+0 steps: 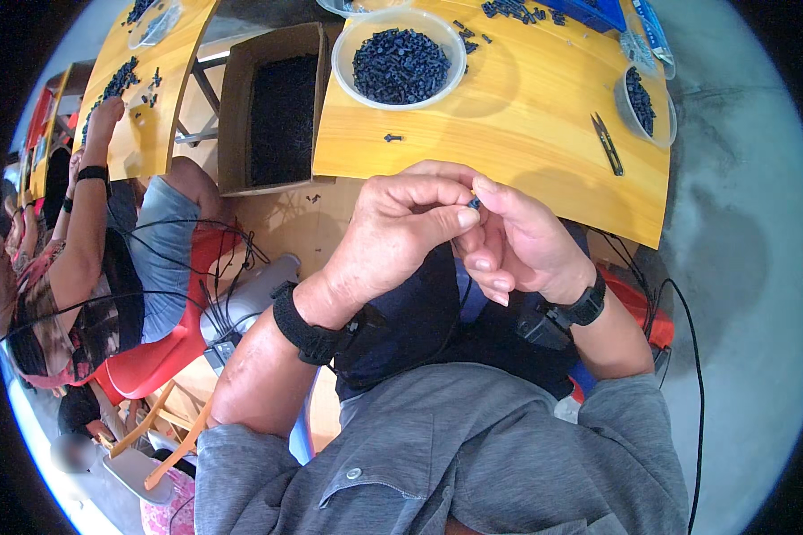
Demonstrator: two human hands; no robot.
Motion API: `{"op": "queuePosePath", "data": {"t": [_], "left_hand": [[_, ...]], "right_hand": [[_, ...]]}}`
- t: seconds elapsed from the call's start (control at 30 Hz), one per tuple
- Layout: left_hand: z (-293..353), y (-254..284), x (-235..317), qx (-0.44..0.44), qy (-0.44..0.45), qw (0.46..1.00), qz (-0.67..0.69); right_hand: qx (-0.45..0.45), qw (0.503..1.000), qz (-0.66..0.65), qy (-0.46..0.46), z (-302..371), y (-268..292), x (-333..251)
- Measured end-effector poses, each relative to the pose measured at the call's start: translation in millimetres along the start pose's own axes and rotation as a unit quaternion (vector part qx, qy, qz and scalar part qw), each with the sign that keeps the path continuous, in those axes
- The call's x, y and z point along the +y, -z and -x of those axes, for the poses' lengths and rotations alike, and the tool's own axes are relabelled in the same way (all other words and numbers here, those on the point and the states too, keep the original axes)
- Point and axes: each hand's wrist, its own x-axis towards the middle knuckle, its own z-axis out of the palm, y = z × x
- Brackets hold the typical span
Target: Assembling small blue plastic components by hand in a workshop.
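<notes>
My left hand (401, 214) and my right hand (531, 232) meet at the table's near edge. Pinched between their fingertips is a small dark blue part (475, 203), mostly covered by the fingers, so its exact kind is unclear. The thumb and fingers of my left hand close on it from one side, and my right thumb and fingers from the other. On the table beyond lies one loose dark part (393, 138). A round translucent bowl (342, 67) full of similar small dark parts stands farther back.
Thread snips (608, 144) lie at the right, near a small tub (666, 132) of dark parts at the table (517, 134) edge. More loose parts (513, 11) and a blue bin (598, 16) are at the back. Left is a cardboard box (234, 134); another person's hand (107, 111) works beyond.
</notes>
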Motion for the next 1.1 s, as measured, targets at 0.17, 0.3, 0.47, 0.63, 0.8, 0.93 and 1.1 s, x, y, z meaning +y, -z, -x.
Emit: {"op": "queuePosePath", "data": {"t": [0.17, 0.3, 0.47, 0.63, 0.8, 0.93, 1.1], "left_hand": [[2.3, -3.5, -2.9, 0.044, -0.014, 0.999, 0.001], [2.0, -3.4, -2.8, 0.045, -0.022, 0.999, -0.012], [1.5, 0.3, -3.3, 0.026, -0.051, 0.997, -0.061], [1.5, -3.0, 3.4, 0.050, -0.014, 0.995, -0.083], [2.7, -3.9, -0.4, 0.061, 0.003, 0.998, -0.025], [0.5, 4.8, -1.0, 0.076, 0.061, 0.994, -0.042], [-1.3, -1.5, 4.5, 0.076, 0.120, 0.990, -0.017]], "right_hand": [[0.049, 0.998, 0.037, -0.017, 0.1, -8.0, -0.9], [0.049, 0.998, 0.027, -0.026, -1.4, -10.8, -0.2], [0.059, 0.997, 0.042, -0.005, -3.8, -11.1, 2.7], [0.084, 0.995, 0.029, 0.050, -6.9, -15.9, 11.4], [0.113, 0.992, -0.030, 0.057, -11.3, -26.2, 14.2], [0.104, 0.985, -0.100, 0.099, -27.6, -20.9, 33.3], [0.074, 0.991, -0.072, 0.080, -19.7, -5.1, 23.1]]}}
